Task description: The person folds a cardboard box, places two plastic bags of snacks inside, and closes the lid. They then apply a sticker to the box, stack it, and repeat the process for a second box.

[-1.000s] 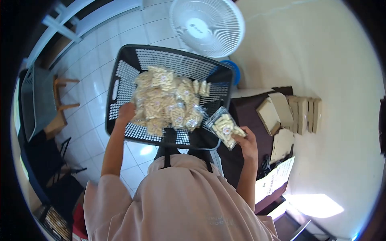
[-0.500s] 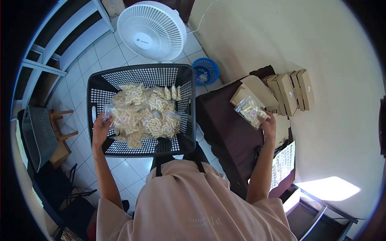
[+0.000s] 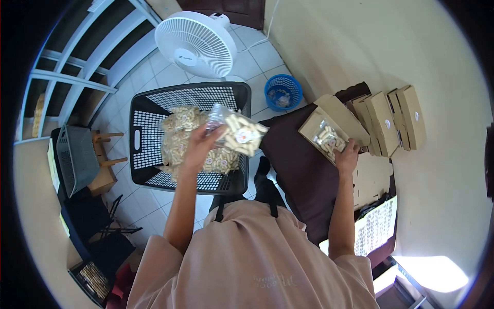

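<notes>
My left hand (image 3: 202, 147) is closed on a clear plastic bag (image 3: 243, 135) of short pale sticks with a round label, held above the right side of a black plastic basket (image 3: 139, 170). More such bags (image 3: 185, 121) are heaped inside the basket. On the dark-covered table, my right hand (image 3: 348, 158) reaches over the near right edge of an open cardboard box (image 3: 310, 125). Its fingers are closed at the lower corner of another bag of pale sticks (image 3: 328, 137), which lies within the box.
Several flat cardboard boxes (image 3: 383, 123) stand against the wall, behind the open box. A white fan (image 3: 195, 45) and a blue wastebasket (image 3: 283, 93) are beyond the basket. A printed sheet (image 3: 378, 226) lies on the table's near end; a grey crate (image 3: 77, 159) stands at left.
My right hand has lowered its bag into the open box. My left hand has lifted a bag out of the heap and moved right with it. The view has shifted slightly.
</notes>
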